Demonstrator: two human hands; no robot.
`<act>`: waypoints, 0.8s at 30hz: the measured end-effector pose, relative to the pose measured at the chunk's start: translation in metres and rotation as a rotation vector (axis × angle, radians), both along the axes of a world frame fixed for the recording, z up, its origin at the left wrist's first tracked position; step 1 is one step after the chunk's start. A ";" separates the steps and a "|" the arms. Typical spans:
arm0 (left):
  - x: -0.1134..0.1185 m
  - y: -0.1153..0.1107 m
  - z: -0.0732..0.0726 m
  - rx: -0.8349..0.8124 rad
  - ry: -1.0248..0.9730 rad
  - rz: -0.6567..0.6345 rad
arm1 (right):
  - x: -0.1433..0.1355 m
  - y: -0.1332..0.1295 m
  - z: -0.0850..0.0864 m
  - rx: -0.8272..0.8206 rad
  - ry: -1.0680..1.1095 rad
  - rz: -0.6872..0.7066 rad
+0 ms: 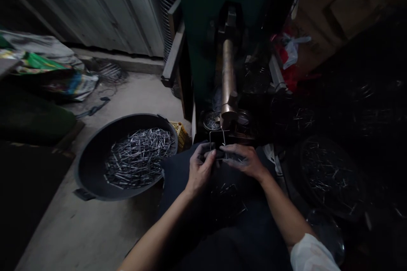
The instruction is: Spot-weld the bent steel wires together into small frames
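A thin bent wire frame (210,136), roughly rectangular, stands between my hands just below the tip of a copper-coloured machine arm (228,76). Its left side is pinched between the thumb and fingers of my left hand (200,167). My right hand (246,161) has its fingers closed at the frame's right side; a small piece may be in the fingertips, too dim to make out. On the dark cloth over my lap lies a loose pile of short metal pieces (227,203). Below the arm sits a small round dish (212,121) of tiny metal parts.
To my left stands a wide black basin (85,165) with many short metal rods, beside a yellow plastic basket (180,135). A second dark tub (330,178) of wire pieces is at my right. The green machine body (203,17) rises ahead. Sacks (63,72) lie far left.
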State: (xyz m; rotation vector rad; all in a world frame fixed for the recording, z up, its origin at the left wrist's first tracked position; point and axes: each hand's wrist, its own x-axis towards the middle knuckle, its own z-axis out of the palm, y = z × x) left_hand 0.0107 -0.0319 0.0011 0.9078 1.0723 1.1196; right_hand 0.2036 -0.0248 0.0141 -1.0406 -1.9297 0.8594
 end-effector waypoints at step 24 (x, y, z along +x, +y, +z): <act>0.004 0.031 -0.004 0.055 -0.085 0.004 | -0.005 0.021 -0.011 -0.067 0.119 -0.215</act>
